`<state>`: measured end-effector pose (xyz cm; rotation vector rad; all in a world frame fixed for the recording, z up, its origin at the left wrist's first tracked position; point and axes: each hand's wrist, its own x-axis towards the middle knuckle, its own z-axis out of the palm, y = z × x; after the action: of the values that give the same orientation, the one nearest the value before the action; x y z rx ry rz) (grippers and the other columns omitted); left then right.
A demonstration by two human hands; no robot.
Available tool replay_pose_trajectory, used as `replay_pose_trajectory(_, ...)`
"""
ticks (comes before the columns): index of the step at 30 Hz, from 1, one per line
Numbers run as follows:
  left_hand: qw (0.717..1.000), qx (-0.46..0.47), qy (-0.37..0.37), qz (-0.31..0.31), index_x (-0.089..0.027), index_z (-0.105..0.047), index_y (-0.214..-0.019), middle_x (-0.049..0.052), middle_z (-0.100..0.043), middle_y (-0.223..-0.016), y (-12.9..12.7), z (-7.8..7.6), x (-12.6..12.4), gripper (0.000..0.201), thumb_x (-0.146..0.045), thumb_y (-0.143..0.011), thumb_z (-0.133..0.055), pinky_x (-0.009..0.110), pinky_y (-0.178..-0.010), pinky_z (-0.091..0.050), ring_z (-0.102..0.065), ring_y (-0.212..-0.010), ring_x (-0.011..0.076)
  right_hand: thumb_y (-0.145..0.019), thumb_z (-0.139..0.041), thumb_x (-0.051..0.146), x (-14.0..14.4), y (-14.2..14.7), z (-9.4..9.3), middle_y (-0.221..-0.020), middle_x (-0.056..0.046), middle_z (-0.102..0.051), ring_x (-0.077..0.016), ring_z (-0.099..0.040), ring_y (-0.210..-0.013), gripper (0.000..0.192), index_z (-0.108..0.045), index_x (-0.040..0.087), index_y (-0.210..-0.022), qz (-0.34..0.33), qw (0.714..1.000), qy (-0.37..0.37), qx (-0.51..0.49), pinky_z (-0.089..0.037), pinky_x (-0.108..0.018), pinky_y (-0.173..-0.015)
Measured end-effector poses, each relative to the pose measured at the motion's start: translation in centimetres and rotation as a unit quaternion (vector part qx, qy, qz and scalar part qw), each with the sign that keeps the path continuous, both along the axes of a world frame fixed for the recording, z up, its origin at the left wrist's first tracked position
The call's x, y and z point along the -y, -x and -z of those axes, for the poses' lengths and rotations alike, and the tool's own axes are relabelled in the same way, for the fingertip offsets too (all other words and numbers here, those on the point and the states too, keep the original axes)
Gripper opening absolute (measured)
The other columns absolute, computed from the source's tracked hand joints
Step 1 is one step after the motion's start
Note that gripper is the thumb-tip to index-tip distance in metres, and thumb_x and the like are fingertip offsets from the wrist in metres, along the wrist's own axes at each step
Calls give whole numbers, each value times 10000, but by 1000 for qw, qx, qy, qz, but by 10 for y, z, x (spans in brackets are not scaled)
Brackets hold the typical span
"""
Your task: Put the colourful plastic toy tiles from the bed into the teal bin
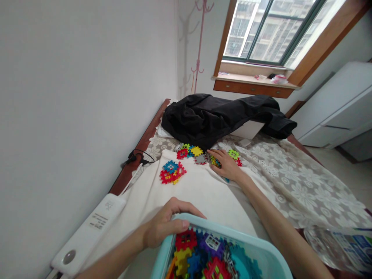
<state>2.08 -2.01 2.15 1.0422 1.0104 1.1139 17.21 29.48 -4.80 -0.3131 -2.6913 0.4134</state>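
My left hand [170, 221] grips the near-left corner of a light blue plastic basket [232, 232], thumb over the rim. Inside the basket lie toothed plastic building tiles in several colours, among them a purple tile [213, 243] and a yellow tile [182, 261]. Farther out on the bed, my right hand [225, 164] reaches over a row of tiles with its fingers apart. Yellow and blue pieces [215, 161] show between its fingers and thumb, partly hidden. Left of it are a grey tile [200, 159] and a yellow tile [197, 151]; a green tile [233, 154] lies right of it.
A separate cluster of red and blue tiles [171, 167] lies on the white cloth [200, 190]. Black fabric [215, 116] is heaped at the far end of the bed. A white power strip-like device [90, 232] stands at left, and a clear plastic package [337, 248] at right.
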Motion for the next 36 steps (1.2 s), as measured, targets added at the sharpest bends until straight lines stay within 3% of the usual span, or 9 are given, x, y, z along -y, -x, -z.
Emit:
replay_pose_trajectory(7,1000,10,-6,-11,-151,-806,-1169,108,-809,-988,-2,-2,1,472,-499,-863,-717,274,-757,-494,-692,-826,216,-933,-625,327,4,-4,-2,-1292,-138,-606,-333,-590,-1198,514,-559,236,-1435,42,998,40,-10,-504,-512,-1067)
replay_pose_trajectory(13,1000,4,1,-3,-126,-800,-1175,125,-809,-987,-2,1,0,523,-526,-847,-723,279,-741,-485,-688,-816,225,-927,-613,307,9,-3,-18,-1283,-119,-601,-310,-615,-1185,499,-538,262,-1418,38,987,107,-117,-501,-496,-1056)
replay_pose_trajectory(19,1000,-8,-9,-8,-112,-808,-1155,126,-804,-966,-3,2,-1,540,-539,-835,-719,280,-739,-477,-671,-815,222,-910,-658,296,27,32,-41,-1324,-127,-594,-291,-662,-1119,481,-603,234,-1384,-31,998,58,17,-527,-428,-1023)
replay_pose_trajectory(23,1000,-13,-13,-11,-101,-813,-1139,127,-797,-931,-3,0,-1,555,-550,-828,-715,279,-714,-479,-659,-786,219,-912,-703,357,36,50,-37,-1299,-141,-605,-314,-673,-1103,511,-598,219,-1393,1,997,10,72,-534,-429,-998)
replay_pose_trajectory(30,999,-25,-40,1,-107,-811,-1157,142,-806,-986,-1,0,-3,541,-534,-845,-698,299,-742,-520,-692,-841,254,-922,-664,254,42,46,-33,-1272,-120,-621,-281,-687,-1058,411,-605,231,-1328,-3,998,9,64,-538,-375,-944)
replay_pose_trajectory(36,999,-26,-32,0,-116,-813,-1156,131,-800,-981,0,0,-2,536,-537,-843,-699,297,-741,-519,-685,-844,251,-898,-663,228,41,44,-40,-1247,-115,-616,-273,-692,-1013,544,-576,258,-1434,-37,995,6,94,-545,-380,-945)
